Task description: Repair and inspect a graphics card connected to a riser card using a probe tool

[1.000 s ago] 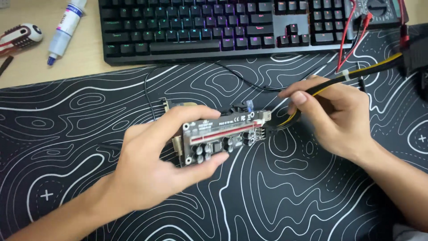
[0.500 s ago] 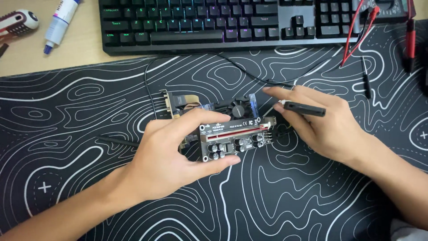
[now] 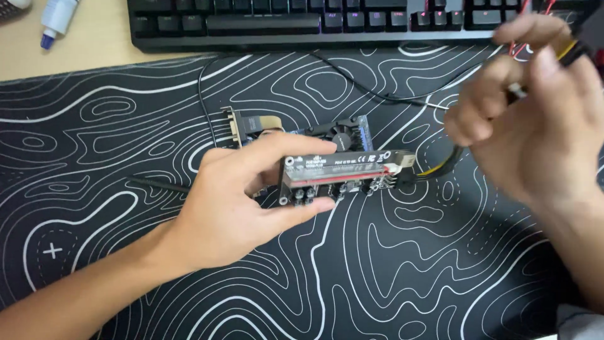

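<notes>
Since half a second ago, the right hand (image 3: 535, 119) has lifted away, blurred, closed on a black connector (image 3: 576, 51). The left hand (image 3: 245, 201) pinches the small circuit board (image 3: 343, 173) above the patterned desk mat (image 3: 126, 126); yellow-black wires (image 3: 440, 165) already plugged, that connector apparently unplugged.

right hand (image 3: 541, 119): motion-blurred; you can't tell how firmly your fingers pinch the black connector (image 3: 576, 53).
circuit board (image 3: 343, 170): left end hidden under your left hand (image 3: 245, 201); print too small to read.
keyboard (image 3: 327, 22): upper rows cut off by the top edge.
white tube (image 3: 58, 17): only its lower part shows.
</notes>
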